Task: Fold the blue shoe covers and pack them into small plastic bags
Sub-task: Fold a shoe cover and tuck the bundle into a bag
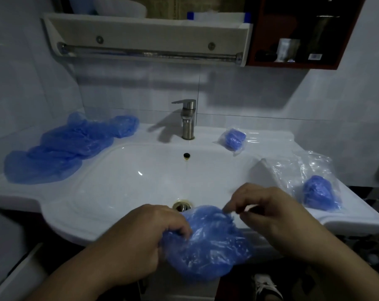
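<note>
A crumpled blue shoe cover (208,242) hangs over the front rim of the white sink (123,179). My left hand (145,233) grips its left edge with curled fingers. My right hand (264,205) pinches its upper right edge between thumb and fingertips. A heap of loose blue shoe covers (62,148) lies on the sink's left ledge. A small clear bag with a folded blue cover inside (234,137) sits behind the basin on the right. Another folded blue cover (320,192) rests among clear plastic bags (297,170) on the right ledge.
A steel faucet (187,118) stands at the back centre of the basin, with the drain (181,206) just beyond my hands. A shelf with a towel rail (149,53) and a dark red cabinet (297,33) hang on the wall above.
</note>
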